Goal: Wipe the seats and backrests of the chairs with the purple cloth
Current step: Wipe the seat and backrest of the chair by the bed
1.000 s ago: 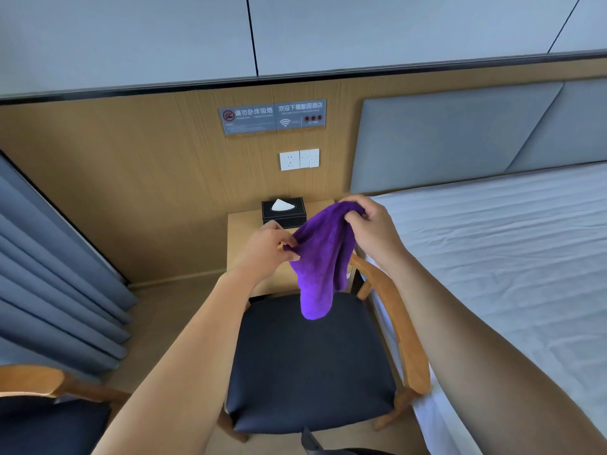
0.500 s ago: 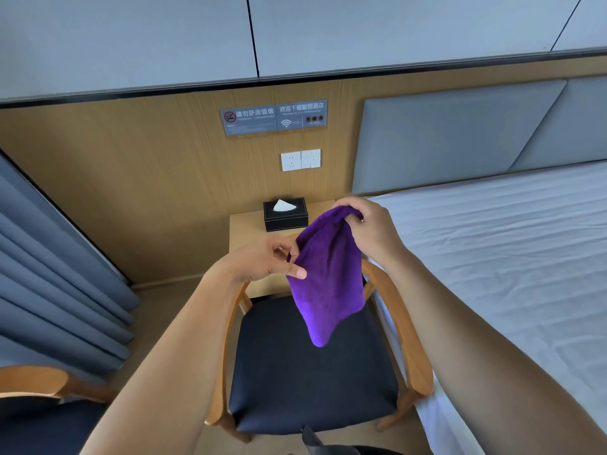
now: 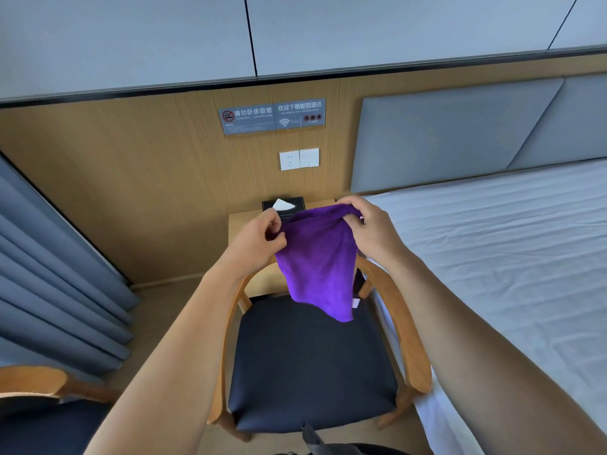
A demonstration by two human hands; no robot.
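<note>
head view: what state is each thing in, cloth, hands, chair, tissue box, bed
purple cloth, hanging from both hands above the armchair
left hand, pinching the cloth's edge
right hand, gripping the cloth's top
armchair, upright, nothing on its seat
tissue box, tissue sticking out
bed, made

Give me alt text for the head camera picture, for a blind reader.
The left hand and right hand hold a purple cloth by its top edge above a wooden chair with a dark seat. A bed lies at right.
</note>
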